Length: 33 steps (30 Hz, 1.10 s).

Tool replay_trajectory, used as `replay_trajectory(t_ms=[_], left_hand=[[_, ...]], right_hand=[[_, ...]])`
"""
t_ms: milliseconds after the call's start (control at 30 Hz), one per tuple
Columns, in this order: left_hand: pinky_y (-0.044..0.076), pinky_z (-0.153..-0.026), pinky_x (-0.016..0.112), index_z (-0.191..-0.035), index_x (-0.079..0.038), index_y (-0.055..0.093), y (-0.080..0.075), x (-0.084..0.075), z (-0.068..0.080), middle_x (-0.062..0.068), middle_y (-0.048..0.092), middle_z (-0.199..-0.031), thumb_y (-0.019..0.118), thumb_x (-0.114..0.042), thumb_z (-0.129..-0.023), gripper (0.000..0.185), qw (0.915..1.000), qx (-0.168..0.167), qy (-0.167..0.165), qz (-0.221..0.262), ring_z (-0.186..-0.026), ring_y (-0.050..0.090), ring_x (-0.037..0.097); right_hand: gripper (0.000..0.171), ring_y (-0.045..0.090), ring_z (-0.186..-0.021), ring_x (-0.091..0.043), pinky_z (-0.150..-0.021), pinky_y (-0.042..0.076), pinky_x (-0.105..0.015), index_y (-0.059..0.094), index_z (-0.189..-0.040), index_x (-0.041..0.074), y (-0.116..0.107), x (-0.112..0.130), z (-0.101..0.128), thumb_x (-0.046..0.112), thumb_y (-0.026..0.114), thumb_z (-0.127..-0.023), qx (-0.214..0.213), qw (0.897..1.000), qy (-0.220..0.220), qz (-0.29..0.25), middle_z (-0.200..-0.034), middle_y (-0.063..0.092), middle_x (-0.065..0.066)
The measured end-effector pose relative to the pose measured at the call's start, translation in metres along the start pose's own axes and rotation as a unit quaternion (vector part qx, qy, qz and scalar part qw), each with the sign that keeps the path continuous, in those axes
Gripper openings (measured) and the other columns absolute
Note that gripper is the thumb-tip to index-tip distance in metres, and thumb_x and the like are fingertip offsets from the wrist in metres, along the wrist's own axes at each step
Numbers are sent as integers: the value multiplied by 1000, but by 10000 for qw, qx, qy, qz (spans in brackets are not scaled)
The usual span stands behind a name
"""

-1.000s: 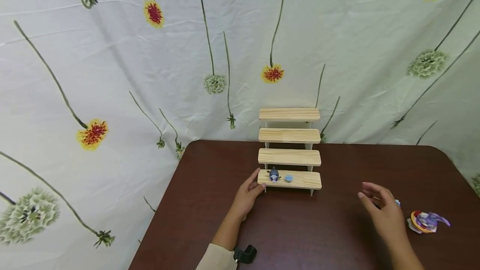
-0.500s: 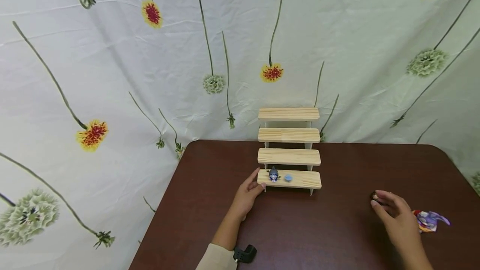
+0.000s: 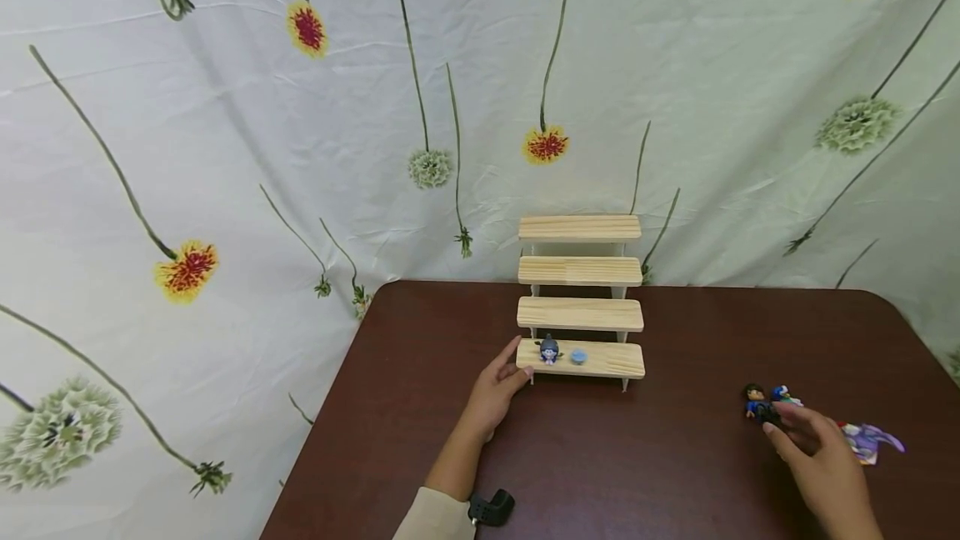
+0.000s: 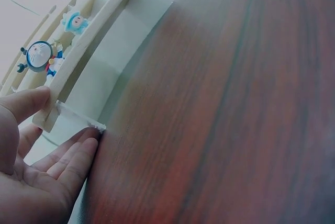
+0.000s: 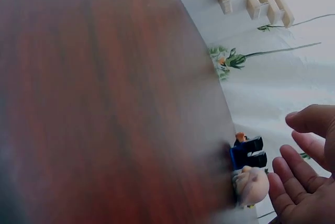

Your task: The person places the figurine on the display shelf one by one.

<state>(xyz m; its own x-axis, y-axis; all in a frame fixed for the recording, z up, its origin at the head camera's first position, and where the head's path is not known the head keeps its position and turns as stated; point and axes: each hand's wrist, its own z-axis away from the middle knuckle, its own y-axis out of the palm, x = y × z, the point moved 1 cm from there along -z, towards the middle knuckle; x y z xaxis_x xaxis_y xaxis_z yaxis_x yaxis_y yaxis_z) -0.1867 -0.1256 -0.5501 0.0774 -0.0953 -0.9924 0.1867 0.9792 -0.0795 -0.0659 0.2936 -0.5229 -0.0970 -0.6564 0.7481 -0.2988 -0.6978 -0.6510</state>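
Observation:
A tiered wooden display shelf [image 3: 580, 314] stands on the table. At the left end of its lowest board, my left hand [image 3: 491, 398] grips the edge, thumb [image 4: 32, 102] against the board and other fingers by the white support. A dark-blue and white figurine [image 3: 549, 350] and a small light-blue one [image 4: 76, 23] sit on that board. Over to the right, my right hand [image 3: 825, 457] hovers beside a dark-haired toy figure [image 3: 754, 402] in blue with black legs. Its thumb and fingers are apart, holding nothing. A small blue-and-white figure [image 3: 783, 395] lies just behind.
A purple figurine [image 3: 866, 440] lies right of my right hand, partly hidden by it. The dark reddish-brown table [image 3: 645, 457] backs onto a hanging cloth [image 3: 360, 90] printed with flowers. A black wrist strap [image 3: 491, 508] is on the left forearm.
My right hand has moved right and toward me, bringing the dark-haired toy figure and the blue-and-white one into view and covering part of the purple figurine. The left hand keeps its place.

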Motion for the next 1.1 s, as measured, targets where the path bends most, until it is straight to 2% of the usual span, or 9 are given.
replay_trajectory(t_ms=[400,467,533,633,700,767,867,967,1100], left_hand=[[47,-104,42,-156,-30,39,1,-2,0,20,68,-128,67,-28,-99,64,10000,-41,-27,9,-117,66,27],[47,-104,42,-156,-31,39,1,-3,0,20,68,-128,67,-29,-99,64,10000,-46,-37,1,-117,66,27],[47,-104,43,-156,-31,39,1,-3,0,20,68,-129,66,-29,-99,64,10000,-47,-44,-5,-117,66,26],[48,-103,43,-157,-29,38,1,-3,1,21,68,-129,66,-29,-99,64,10000,-33,-29,-11,-117,66,27],[48,-103,43,-157,-28,38,1,-3,1,21,68,-129,66,-28,-99,64,10000,-35,-22,-7,-117,66,27],[48,-103,43,-157,-28,38,0,-3,1,21,67,-129,66,-28,-99,65,10000,-38,-35,7,-117,66,28],[47,-104,43,-157,-28,38,1,-4,1,21,67,-129,67,-29,-99,65,10000,-24,-41,-4,-118,65,28],[47,-104,43,-157,-29,38,1,-3,1,21,67,-130,67,-30,-99,65,10000,-16,-59,-24,-118,65,29],[48,-103,43,-157,-30,38,1,-4,2,21,67,-131,67,-30,-99,65,10000,-20,-74,-26,-118,65,29]], right_hand=[[50,34,-86,32,-64,41,-6,56,-137,-1,-3,-9,5,32,65,-100,355,9989,224,218,-132,55,-29],[52,52,-91,17,-74,49,-19,55,-139,0,-2,-9,5,34,64,-100,407,9981,339,312,-134,54,-29],[54,62,-106,-10,-84,51,-38,52,-141,0,-2,-9,4,37,61,-102,509,9969,482,369,-137,50,-31],[54,45,-126,-54,-91,40,-63,49,-143,-1,-1,-7,4,35,58,-103,618,9959,578,313,-143,44,-35],[55,39,-128,-58,-94,36,-67,48,-144,-1,1,-7,4,34,58,-103,700,9951,637,287,-144,40,-37],[54,39,-128,-58,-94,36,-66,49,-143,-2,2,-7,3,32,59,-103,735,9948,626,317,-143,39,-39],[52,46,-123,-56,-89,50,-44,50,-141,-4,3,-9,3,27,62,-101,812,9943,564,396,-138,42,-39],[51,54,-117,-54,-69,49,-19,49,-141,-5,3,-11,2,22,63,-100,982,9927,541,442,-134,43,-38],[56,54,-120,-57,-75,55,-31,44,-145,-4,2,-14,0,26,61,-101,1410,9853,808,519,-138,39,-39]])
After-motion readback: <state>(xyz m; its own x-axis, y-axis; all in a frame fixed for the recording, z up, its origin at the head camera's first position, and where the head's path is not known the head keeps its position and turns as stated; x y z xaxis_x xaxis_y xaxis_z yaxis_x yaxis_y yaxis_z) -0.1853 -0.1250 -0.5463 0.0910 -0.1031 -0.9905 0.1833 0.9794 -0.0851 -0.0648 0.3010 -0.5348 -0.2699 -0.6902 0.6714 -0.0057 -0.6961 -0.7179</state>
